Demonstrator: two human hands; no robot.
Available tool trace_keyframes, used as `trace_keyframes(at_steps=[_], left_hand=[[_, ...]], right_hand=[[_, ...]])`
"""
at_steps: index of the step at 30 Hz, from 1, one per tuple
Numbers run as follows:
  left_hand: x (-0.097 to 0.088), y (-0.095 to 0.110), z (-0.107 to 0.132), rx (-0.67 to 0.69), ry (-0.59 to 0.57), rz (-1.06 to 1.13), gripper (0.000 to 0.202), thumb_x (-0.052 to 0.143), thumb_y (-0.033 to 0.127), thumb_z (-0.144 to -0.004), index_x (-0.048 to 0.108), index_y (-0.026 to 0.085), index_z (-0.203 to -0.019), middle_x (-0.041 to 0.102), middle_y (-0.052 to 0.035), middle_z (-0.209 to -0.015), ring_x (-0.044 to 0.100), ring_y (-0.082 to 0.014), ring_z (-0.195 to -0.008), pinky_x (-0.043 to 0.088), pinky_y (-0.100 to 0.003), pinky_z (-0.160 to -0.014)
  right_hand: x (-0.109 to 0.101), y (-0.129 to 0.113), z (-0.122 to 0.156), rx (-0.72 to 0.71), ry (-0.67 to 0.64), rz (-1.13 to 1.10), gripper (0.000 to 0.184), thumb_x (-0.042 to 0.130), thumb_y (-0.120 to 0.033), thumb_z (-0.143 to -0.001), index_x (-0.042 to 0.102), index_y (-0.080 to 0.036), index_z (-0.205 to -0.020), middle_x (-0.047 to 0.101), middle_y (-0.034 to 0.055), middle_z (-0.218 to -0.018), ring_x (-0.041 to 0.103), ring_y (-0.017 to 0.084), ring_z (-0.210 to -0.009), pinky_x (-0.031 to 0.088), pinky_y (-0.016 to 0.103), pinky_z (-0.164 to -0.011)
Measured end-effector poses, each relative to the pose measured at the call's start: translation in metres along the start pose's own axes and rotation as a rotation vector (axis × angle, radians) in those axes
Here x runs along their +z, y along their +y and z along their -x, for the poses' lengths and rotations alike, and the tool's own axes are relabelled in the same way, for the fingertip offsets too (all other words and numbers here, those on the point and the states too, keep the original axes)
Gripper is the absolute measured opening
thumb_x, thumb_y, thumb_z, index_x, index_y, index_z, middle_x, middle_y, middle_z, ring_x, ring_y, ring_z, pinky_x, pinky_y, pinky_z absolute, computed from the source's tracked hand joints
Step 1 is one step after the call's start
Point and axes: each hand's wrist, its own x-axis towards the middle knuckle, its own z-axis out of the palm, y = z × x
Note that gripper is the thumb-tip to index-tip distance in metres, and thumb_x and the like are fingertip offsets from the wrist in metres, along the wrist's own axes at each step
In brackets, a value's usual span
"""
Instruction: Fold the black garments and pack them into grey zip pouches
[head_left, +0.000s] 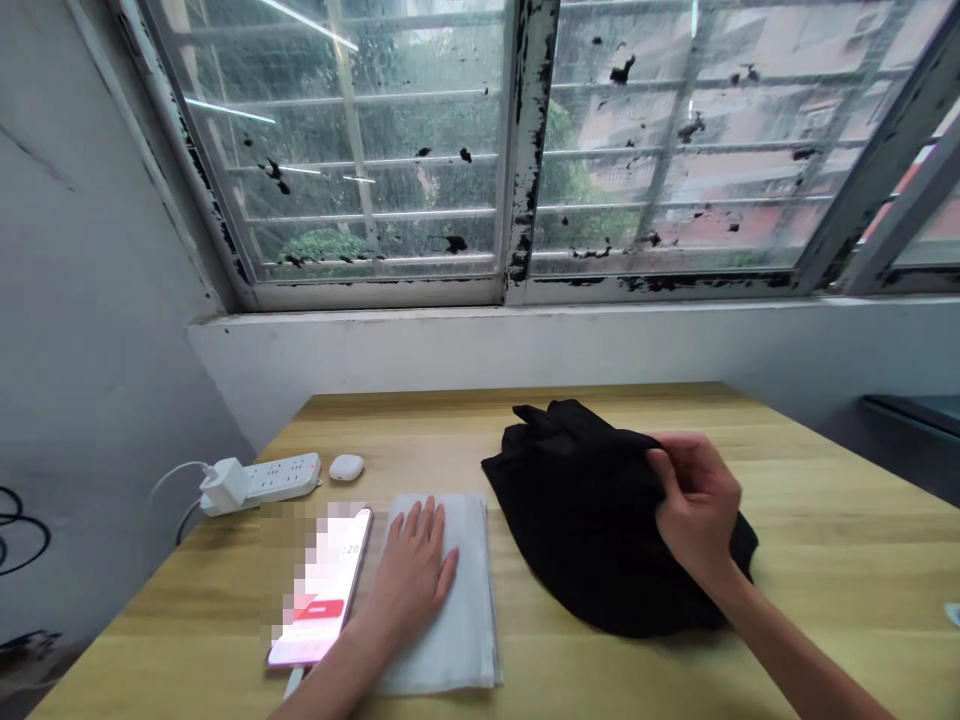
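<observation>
My left hand (411, 572) lies flat, fingers a little spread, on a folded whitish, semi-clear sheet or bag (461, 610) on the table. My right hand (697, 500) pinches the upper edge of a black cloth (592, 520) between thumb and fingers. The cloth is bunched up on the table to the right of the folded sheet, and its exact kind does not show. Left of my left hand is a phone (330, 590) with a lit screen and a white cable (294, 682) at its lower end.
A white power strip (281, 478) with a plugged-in charger (225, 485) lies at the table's left edge. Beside it is a small white earbud case (346, 467). The wooden table (840, 560) meets a white wall (465, 350) below a barred window.
</observation>
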Motion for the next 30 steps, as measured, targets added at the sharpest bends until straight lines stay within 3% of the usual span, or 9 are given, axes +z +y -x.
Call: trace_keyframes(at_steps=[3,7,12,16,18,20,23,26,30], left_hand=[[-0.004,0.001,0.000,0.004,-0.016,0.009,0.056,0.035,0.035,-0.101,0.050,0.006,-0.147,0.048,-0.0226,-0.154,0.047,-0.0386,-0.141,0.043,-0.055,-0.110],[-0.008,0.004,-0.001,-0.016,-0.050,0.018,0.055,0.037,0.035,-0.101,0.051,0.004,-0.145,0.050,-0.0243,-0.152,0.048,-0.0391,-0.141,0.042,-0.055,-0.111],[-0.009,0.001,-0.002,-0.005,0.024,0.075,0.049,0.040,0.031,-0.100,0.055,0.008,-0.140,0.059,-0.0222,-0.145,0.057,-0.0347,-0.133,0.046,-0.051,-0.108],[-0.009,-0.001,-0.002,0.009,0.051,0.096,0.043,0.040,0.030,-0.100,0.057,0.013,-0.136,0.062,-0.0191,-0.142,0.059,-0.0324,-0.130,0.048,-0.049,-0.106],[-0.011,0.000,-0.002,0.013,0.051,0.107,0.042,0.041,0.030,-0.100,0.058,0.013,-0.135,0.062,-0.0195,-0.141,0.059,-0.0327,-0.130,0.048,-0.048,-0.106],[-0.013,0.000,-0.003,0.013,0.043,0.119,0.042,0.042,0.030,-0.100,0.059,0.011,-0.134,0.063,-0.0204,-0.141,0.059,-0.0332,-0.130,0.048,-0.048,-0.106],[-0.014,0.000,-0.002,0.005,0.033,0.134,0.044,0.042,0.028,-0.099,0.057,0.009,-0.136,0.062,-0.0218,-0.141,0.058,-0.0336,-0.131,0.047,-0.049,-0.107],[-0.014,0.001,-0.001,-0.017,0.058,0.200,0.049,0.042,0.027,-0.098,0.050,0.010,-0.143,0.059,-0.0209,-0.145,0.056,-0.0322,-0.134,0.046,-0.048,-0.109],[-0.017,0.005,-0.002,-0.082,0.165,0.596,0.050,0.045,0.029,-0.096,0.049,0.015,-0.144,0.060,-0.0172,-0.143,0.059,-0.0287,-0.130,0.049,-0.047,-0.108]], right_hand=[[-0.006,-0.002,-0.002,0.073,0.036,-0.180,0.034,0.072,-0.059,-0.083,0.060,-0.027,-0.079,0.055,-0.0042,-0.062,0.050,0.014,-0.049,0.040,0.025,-0.046],[-0.008,0.000,-0.009,0.260,-0.071,-0.344,0.036,0.079,-0.057,-0.072,0.058,-0.029,-0.081,0.049,-0.0067,-0.062,0.046,0.012,-0.047,0.039,0.025,-0.046],[0.000,0.012,-0.009,0.443,-0.192,-0.109,0.040,0.067,-0.062,-0.078,0.054,-0.025,-0.070,0.054,-0.0045,-0.060,0.051,0.015,-0.053,0.043,0.027,-0.052],[-0.003,0.015,-0.009,0.424,-0.272,0.048,0.035,0.075,-0.057,-0.072,0.061,-0.025,-0.069,0.055,-0.0047,-0.058,0.049,0.016,-0.053,0.040,0.027,-0.052],[-0.006,0.015,-0.010,0.347,-0.426,0.217,0.033,0.080,-0.053,-0.068,0.068,-0.026,-0.084,0.057,-0.0055,-0.055,0.050,0.018,-0.050,0.040,0.029,-0.053],[-0.008,0.014,-0.010,0.219,-0.634,0.367,0.033,0.077,-0.051,-0.073,0.070,-0.027,-0.094,0.057,-0.0056,-0.052,0.050,0.019,-0.045,0.041,0.031,-0.053],[-0.006,0.012,-0.009,0.091,-0.820,0.338,0.026,0.060,-0.050,-0.089,0.069,-0.026,-0.086,0.067,-0.0003,-0.062,0.058,0.021,-0.052,0.046,0.033,-0.055],[-0.001,0.006,-0.011,0.100,-0.762,0.188,0.030,0.055,-0.051,-0.092,0.068,-0.025,-0.084,0.072,0.0026,-0.079,0.065,0.023,-0.071,0.052,0.032,-0.064],[0.010,-0.012,-0.015,0.198,-0.662,0.031,0.033,0.061,-0.058,-0.087,0.069,-0.026,-0.084,0.068,0.0011,-0.076,0.063,0.021,-0.071,0.053,0.030,-0.065]])
